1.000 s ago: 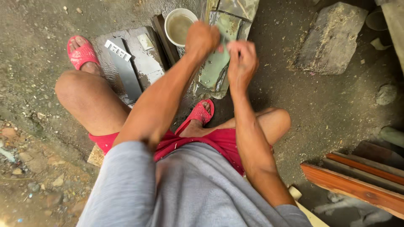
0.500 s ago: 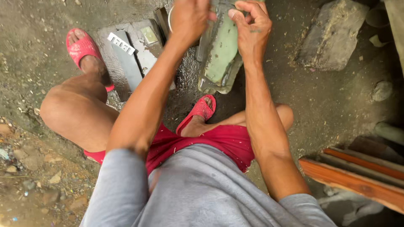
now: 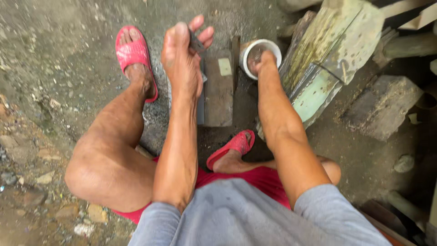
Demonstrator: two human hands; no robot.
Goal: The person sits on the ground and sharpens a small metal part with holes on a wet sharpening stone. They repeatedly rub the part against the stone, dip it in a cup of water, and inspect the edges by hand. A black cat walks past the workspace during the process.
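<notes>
My left hand (image 3: 182,59) is raised above the ground with a thin dark metal piece (image 3: 196,44) pinched between its fingers. Under it lie flat grey stone slabs (image 3: 218,91). My right hand (image 3: 263,63) reaches into a small white cup (image 3: 248,51) just right of the slabs. Its fingertips are inside the cup and hidden. I sit low, in red shorts and a grey shirt.
Weathered greenish planks (image 3: 327,59) lean to the right of the cup. A grey stone block (image 3: 382,107) lies further right. Red slippers are on my feet, one far left (image 3: 132,50) and one near my lap (image 3: 234,146). The ground is dirt with pebbles.
Both hands were up at the greenish plank. My left hand has drawn back over the slabs with the dark piece, and my right hand has dropped into the white cup.
</notes>
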